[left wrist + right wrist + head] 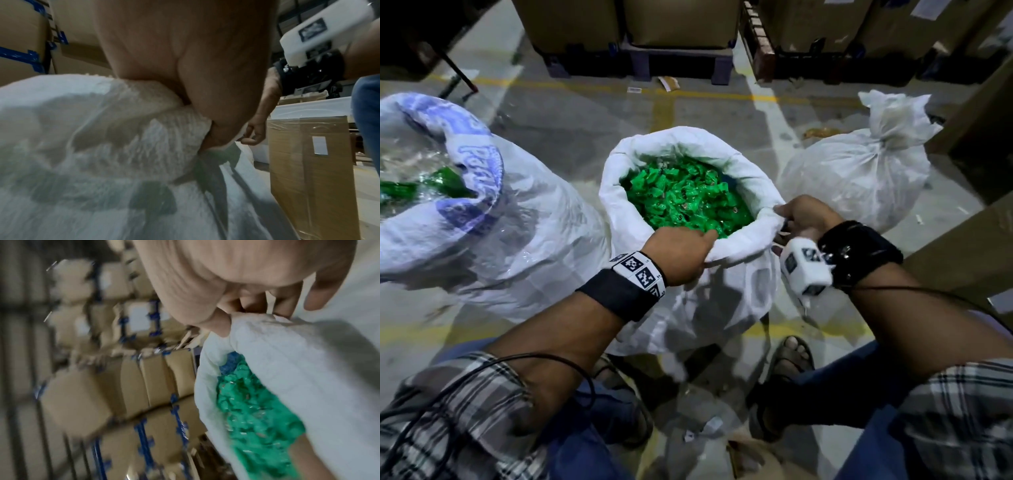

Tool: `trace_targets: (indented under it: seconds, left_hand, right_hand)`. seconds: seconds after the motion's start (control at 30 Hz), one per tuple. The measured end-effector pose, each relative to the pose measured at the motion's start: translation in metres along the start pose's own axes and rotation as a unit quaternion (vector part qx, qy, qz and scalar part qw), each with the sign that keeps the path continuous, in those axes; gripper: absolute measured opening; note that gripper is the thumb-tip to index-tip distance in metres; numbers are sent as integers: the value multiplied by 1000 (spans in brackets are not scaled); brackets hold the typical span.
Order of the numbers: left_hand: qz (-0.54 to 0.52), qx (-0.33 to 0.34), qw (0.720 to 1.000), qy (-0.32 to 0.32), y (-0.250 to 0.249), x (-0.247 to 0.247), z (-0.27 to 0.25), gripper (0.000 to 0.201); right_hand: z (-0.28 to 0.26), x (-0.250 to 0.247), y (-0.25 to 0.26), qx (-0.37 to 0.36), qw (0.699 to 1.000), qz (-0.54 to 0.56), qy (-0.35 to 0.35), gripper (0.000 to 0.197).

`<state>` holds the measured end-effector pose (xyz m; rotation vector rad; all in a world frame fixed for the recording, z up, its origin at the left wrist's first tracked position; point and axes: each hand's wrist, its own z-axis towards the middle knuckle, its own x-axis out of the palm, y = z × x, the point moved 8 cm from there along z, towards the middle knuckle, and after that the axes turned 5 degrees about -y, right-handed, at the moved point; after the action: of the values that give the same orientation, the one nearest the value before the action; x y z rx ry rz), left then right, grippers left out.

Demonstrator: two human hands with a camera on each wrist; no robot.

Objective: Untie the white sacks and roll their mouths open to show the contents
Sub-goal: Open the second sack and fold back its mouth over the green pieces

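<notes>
The middle white sack [709, 301] stands on the floor with its mouth rolled open on bright green plastic pieces [688, 198]. My left hand [685, 253] grips the near side of the rolled rim [739, 243], fingers inside. My right hand [801, 219] pinches the rim at its right side. In the left wrist view the rolled rim [144, 113] fills the frame under the palm. In the right wrist view the fingers [230, 318] clamp the rim [277, 344] above the green pieces [257, 415]. A white sack at the right [859, 164] is tied shut at its neck.
A white sack with blue print [465, 192] at the left stands open on clear and green plastic. Cardboard boxes on pallets [674, 31] line the back. A tall carton [969, 240] stands close on the right. My sandalled feet [787, 363] are just behind the middle sack.
</notes>
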<state>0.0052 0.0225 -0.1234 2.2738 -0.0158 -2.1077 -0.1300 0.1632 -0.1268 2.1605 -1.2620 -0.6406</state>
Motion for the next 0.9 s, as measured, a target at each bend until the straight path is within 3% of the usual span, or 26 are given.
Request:
trace_targets:
  seconds: [0.07, 0.17, 0.23, 0.3, 0.37, 0.4, 0.47, 0.53, 0.57, 0.63, 0.73, 0.77, 0.83, 0.9]
  left_hand:
    - [6, -13, 1000, 17, 5, 1, -2, 44]
    - [14, -9, 1000, 20, 1, 1, -4, 37]
    - [-6, 2, 999, 45, -4, 5, -6, 48]
    - [-51, -2, 996, 75, -4, 6, -10, 69]
    - [-132, -39, 989, 60, 7, -7, -12, 75]
    - [-171, -68, 983, 26, 17, -20, -13, 72]
    - [-213, -159, 961, -77, 48, -46, -16, 61]
    - [-228, -289, 918, -148, 87, -59, -26, 56]
    - [-231, -354, 895, -144, 104, -57, -34, 59]
    - [-234, -442, 863, -68, 126, -38, -48, 75]
    - [-280, -465, 839, 26, 136, -10, -56, 90]
    - [-322, -473, 820, 33, 135, -4, -56, 91]
    - [-430, -497, 753, 16, 131, 6, -55, 91]
    - [-527, -512, 678, -15, 125, 12, -51, 82]
  right_hand:
    - [-4, -5, 0, 33, 996, 68, 49, 28]
    - [-5, -9, -2, 26, 993, 115, 22, 30]
    - [-4, -5, -4, 13, 993, 115, 3, 28]
    - [-5, 0, -5, 15, 997, 77, -15, 23]
    - [-2, -7, 10, -57, 993, -66, -75, 16]
    - [0, -14, 21, -110, 973, -161, -127, 19]
    - [-5, -21, 41, -212, 901, -298, -234, 44]
    - [-20, -4, 49, -312, 848, -351, -245, 45]
    - [-29, 12, 48, -359, 823, -380, -222, 40]
    - [-48, 45, 36, -443, 753, -458, -161, 36]
    - [-75, 85, 14, -544, 615, -563, -92, 42]
    - [-81, 95, 8, -562, 585, -581, -66, 44]
    - [-88, 112, -4, -569, 574, -589, 7, 46]
    - [-91, 123, -17, -554, 591, -584, 63, 50]
